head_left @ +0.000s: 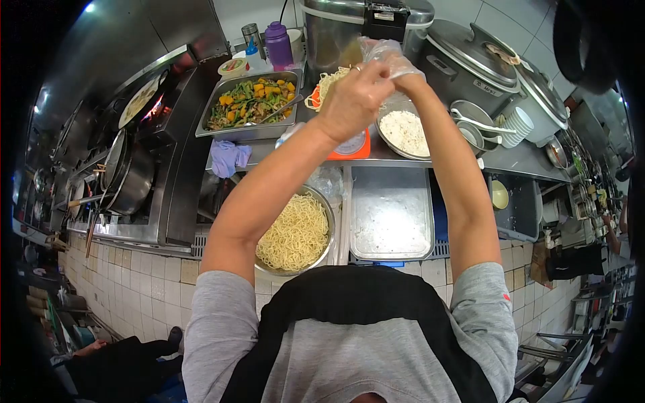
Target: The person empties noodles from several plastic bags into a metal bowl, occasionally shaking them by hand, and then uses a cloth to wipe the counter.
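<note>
My left hand (356,101) is bare and closed, its fingers pinching at the cuff of a clear plastic glove (402,65) at my right wrist. My right hand (384,52) is inside that glove, stretched out beyond the counter's middle; its fingers are blurred by the plastic. Just behind my left hand, a heap of noodles (330,82) shows in part, with something orange beside it. An orange scale (363,149) lies below my hands. To the right of it stands a bowl of white rice (404,132), partly hidden by my right forearm.
A metal tray (213,127) of mixed vegetables with a spoon stands left. Below are a large bowl of noodles (295,232) and a metal tray (392,215). Rice cookers (463,64) line the back. A stove with flame (156,107) is at far left. Another person (121,366) stands lower left.
</note>
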